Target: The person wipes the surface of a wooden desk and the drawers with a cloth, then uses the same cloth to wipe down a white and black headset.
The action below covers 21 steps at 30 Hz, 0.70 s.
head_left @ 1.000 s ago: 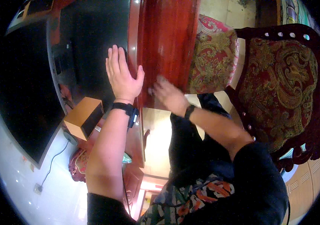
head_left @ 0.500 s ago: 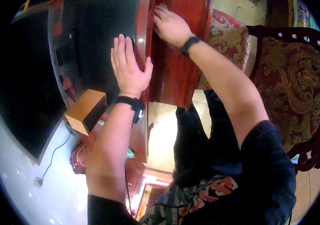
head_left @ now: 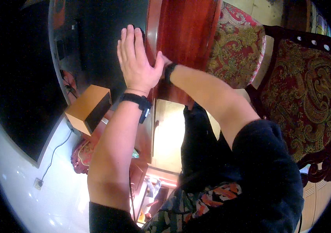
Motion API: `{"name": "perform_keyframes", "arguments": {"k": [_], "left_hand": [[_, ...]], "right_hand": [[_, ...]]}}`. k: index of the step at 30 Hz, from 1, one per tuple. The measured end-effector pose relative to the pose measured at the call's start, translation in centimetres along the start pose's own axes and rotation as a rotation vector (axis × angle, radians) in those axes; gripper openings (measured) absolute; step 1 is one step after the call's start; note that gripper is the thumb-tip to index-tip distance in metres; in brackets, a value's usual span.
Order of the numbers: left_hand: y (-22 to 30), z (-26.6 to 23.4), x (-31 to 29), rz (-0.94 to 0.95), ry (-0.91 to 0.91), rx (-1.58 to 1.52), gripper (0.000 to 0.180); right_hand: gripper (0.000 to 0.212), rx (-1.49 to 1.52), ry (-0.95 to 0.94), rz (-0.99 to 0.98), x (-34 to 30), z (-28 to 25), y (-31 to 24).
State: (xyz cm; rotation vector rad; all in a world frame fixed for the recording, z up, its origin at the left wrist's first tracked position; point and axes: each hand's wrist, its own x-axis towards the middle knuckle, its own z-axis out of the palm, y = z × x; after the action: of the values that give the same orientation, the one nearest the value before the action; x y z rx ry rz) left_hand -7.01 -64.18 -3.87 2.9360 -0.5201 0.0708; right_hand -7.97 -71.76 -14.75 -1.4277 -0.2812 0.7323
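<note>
My left hand lies flat with its fingers stretched out on a dark, glossy surface. Its thumb reaches across the reddish wooden edge of that surface. Behind this thumb, my right hand is mostly hidden, close against the same edge and beside a polished red wooden panel. What its fingers do cannot be seen. Black bands sit on both wrists.
A large black screen stands at the left, near a small box-shaped wooden speaker. To the right are a patterned cushion and a carved chair with patterned upholstery. A cable runs to a wall socket.
My right hand has come back toward me along the panel, from its far part to beside my left thumb. My left hand stays spread at nearly the same place.
</note>
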Motion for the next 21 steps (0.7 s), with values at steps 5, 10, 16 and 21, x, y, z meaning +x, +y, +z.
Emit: {"name": "perform_keyframes", "arguments": {"k": [5, 10, 16, 21], "left_hand": [[0.1, 0.2, 0.0, -0.006, -0.003, 0.015, 0.073], [-0.3, 0.0, -0.2, 0.007, 0.021, 0.031, 0.072], [-0.3, 0.6, -0.2, 0.027, 0.044, 0.016, 0.071], [-0.2, 0.2, -0.2, -0.001, 0.032, 0.015, 0.070]], "right_hand": [[0.026, 0.174, -0.114, 0.085, -4.3, 4.0, -0.7], [0.025, -0.121, -0.246, 0.079, -6.5, 7.0, 1.2], [0.034, -0.931, -0.374, -0.581, -14.6, 2.6, 6.5], [0.034, -0.922, -0.438, -0.545, -18.9, -0.7, 5.7]]}}
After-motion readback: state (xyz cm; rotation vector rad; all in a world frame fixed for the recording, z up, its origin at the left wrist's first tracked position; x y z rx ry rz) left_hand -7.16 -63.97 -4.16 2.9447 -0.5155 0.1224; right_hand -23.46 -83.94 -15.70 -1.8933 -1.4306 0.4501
